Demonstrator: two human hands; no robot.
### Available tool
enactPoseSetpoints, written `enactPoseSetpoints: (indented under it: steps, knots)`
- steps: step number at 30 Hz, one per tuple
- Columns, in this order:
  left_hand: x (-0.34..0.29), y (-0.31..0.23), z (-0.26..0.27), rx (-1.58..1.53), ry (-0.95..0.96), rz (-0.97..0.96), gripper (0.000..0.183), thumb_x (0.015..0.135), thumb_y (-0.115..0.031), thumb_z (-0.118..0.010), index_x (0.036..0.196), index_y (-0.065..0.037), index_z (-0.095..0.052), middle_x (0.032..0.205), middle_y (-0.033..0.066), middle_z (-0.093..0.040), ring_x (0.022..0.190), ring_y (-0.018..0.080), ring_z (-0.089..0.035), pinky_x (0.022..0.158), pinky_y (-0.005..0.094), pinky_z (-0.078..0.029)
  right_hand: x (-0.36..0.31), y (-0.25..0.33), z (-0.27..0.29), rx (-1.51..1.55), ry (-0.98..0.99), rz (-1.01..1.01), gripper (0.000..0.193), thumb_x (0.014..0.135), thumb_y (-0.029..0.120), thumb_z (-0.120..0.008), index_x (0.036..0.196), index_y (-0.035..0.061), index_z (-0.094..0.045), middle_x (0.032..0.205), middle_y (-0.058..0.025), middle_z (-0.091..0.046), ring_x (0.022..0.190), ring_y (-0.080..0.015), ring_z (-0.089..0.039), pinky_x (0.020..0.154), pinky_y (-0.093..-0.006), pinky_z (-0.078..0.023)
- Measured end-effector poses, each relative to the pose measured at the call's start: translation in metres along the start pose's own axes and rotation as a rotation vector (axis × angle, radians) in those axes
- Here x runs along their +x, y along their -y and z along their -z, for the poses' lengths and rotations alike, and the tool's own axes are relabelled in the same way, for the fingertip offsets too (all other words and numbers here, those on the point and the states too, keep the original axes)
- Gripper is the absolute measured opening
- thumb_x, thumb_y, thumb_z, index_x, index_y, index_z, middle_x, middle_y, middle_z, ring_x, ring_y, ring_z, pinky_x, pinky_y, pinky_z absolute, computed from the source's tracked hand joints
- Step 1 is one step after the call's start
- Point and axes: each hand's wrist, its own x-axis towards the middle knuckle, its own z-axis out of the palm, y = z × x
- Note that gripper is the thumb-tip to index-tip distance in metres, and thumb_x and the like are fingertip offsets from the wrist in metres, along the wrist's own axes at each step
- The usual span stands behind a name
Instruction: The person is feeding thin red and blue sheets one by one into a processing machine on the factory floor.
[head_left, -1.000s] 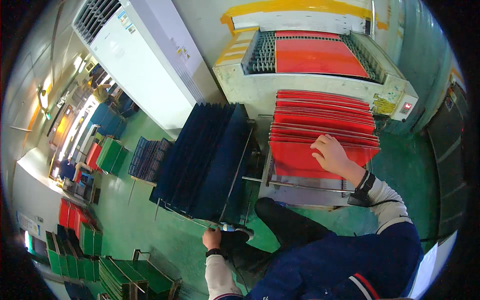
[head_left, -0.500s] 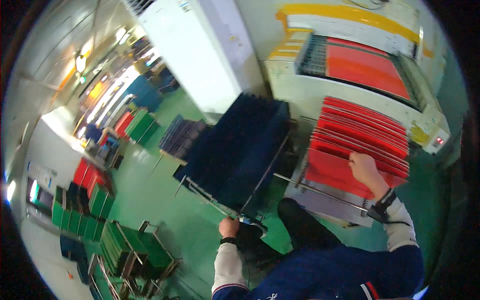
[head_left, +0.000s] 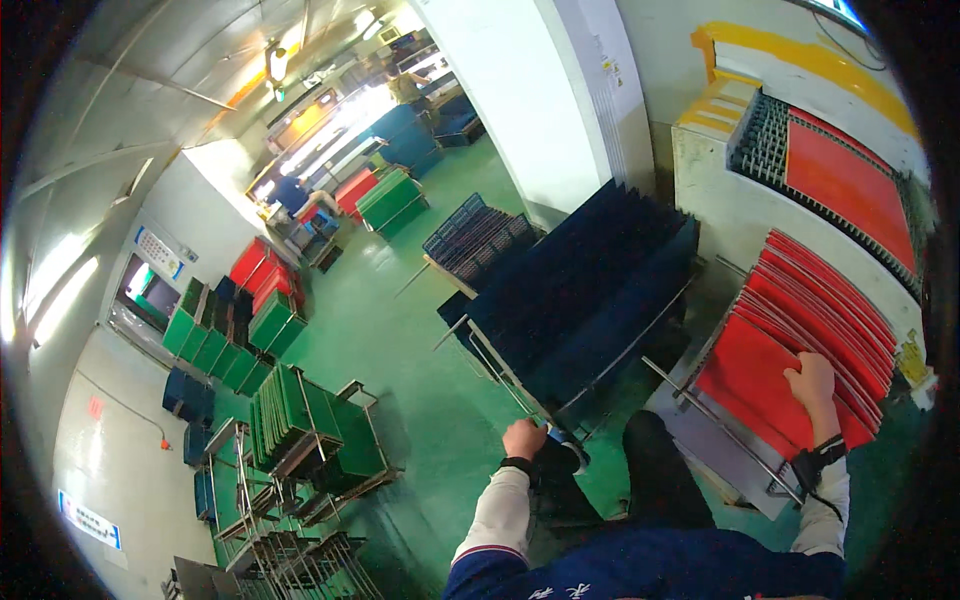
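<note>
well, red panels: racked upright at your right; likely stiff, light; take top edges;
your right hand: bent at an edge; pinch unclear;
left hand: curled near dark panels; grip unclear

- My left hand was curled, fingers tucked in, its palm hidden.
- My left forearm stretched from the near side, leaning right.
- My right hand lay farther away, well to the right, fingers partly bent.
- My right forearm pointed nearly straight ahead.
</note>
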Motion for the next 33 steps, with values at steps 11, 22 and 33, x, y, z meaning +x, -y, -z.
enactPoseSetpoints:
  steps: [11,22,33]
  knots:
    - [0.001,-0.007,0.004,0.014,0.052,0.025,0.044,0.080,-0.048,-0.063,0.097,-0.008,-0.074,0.099,0.0174,-0.070,0.094,0.0376,-0.067,0.082,0.0460,-0.053,-0.001,-0.002,-0.006,-0.032,0.004,-0.035,0.031,0.072,0.024,-0.078,0.087,0.0008,-0.064,0.089,-0.0199,-0.066,0.089,-0.0393,-0.063,0.078,-0.0495,-0.049]
    - [-0.002,-0.008,0.009,-0.022,0.067,0.057,0.044,0.080,-0.048,-0.063,0.097,-0.008,-0.073,0.101,0.0177,-0.070,0.096,0.0368,-0.067,0.084,0.0461,-0.053,0.003,-0.007,-0.012,-0.063,0.036,-0.046,0.031,0.072,0.024,-0.078,0.087,0.0008,-0.063,0.089,-0.0197,-0.065,0.090,-0.0388,-0.062,0.079,-0.0491,-0.049]
    - [-0.004,-0.009,0.008,0.009,0.029,0.042,0.043,0.079,-0.046,-0.064,0.095,-0.008,-0.073,0.099,0.0182,-0.070,0.094,0.0372,-0.067,0.083,0.0465,-0.054,0.002,-0.006,-0.012,-0.042,-0.002,-0.040,0.029,0.071,0.019,-0.077,0.085,-0.0007,-0.061,0.088,-0.0217,-0.064,0.088,-0.0407,-0.061,0.079,-0.0505,-0.048]
